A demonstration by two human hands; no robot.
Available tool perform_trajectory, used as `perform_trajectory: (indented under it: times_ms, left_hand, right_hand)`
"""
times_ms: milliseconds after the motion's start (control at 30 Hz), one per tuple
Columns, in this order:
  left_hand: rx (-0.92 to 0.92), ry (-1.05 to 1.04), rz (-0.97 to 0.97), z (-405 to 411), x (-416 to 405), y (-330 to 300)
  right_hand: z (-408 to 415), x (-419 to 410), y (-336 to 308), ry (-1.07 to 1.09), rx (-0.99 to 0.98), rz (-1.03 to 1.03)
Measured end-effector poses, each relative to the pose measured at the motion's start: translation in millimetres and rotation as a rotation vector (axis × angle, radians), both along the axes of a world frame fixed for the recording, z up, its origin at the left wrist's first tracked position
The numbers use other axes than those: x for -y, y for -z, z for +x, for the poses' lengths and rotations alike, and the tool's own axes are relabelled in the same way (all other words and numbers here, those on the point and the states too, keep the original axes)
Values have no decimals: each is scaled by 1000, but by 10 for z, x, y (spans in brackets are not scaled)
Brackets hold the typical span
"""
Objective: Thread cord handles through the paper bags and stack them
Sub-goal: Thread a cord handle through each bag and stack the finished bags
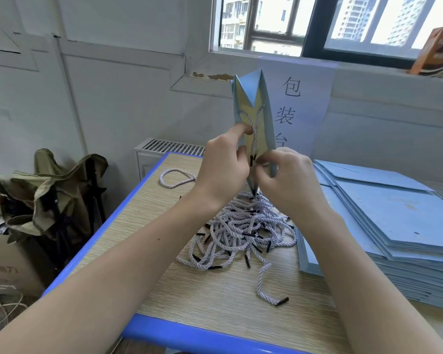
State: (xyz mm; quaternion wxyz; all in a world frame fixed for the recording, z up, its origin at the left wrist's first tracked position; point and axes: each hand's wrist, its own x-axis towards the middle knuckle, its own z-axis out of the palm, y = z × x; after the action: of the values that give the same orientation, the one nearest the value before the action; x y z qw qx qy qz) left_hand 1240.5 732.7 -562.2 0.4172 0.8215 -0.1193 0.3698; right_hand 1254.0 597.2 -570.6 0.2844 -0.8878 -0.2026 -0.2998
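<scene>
My left hand (221, 159) and right hand (283, 172) both pinch the upright blue paper bag (262, 108), white cord (253, 129) looped inside. Below, loose cords (241, 231) heap on the worktop (164, 226) beside stacked flat bags (394, 221).

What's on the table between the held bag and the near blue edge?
Head view: a tangled pile of white twisted cords with black tips, then bare wood-grain tabletop.

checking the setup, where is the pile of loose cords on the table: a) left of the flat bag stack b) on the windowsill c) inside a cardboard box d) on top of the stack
a: the loose cords lie in a heap on the table, left of the stack of flat blue bags.
</scene>
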Motion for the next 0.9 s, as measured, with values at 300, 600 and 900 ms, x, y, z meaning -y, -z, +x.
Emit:
perform_trajectory:
  times_ms: [300, 600, 900]
  left_hand:
    - [17, 28, 71, -1, 6, 15]
    - [16, 64, 40, 35, -24, 7]
    - [8, 48, 46, 84, -51, 41]
  right_hand:
    - [36, 11, 17, 62, -124, -70]
    - [8, 2, -2, 23, -79, 148]
    - [2, -60, 74, 42, -64, -69]
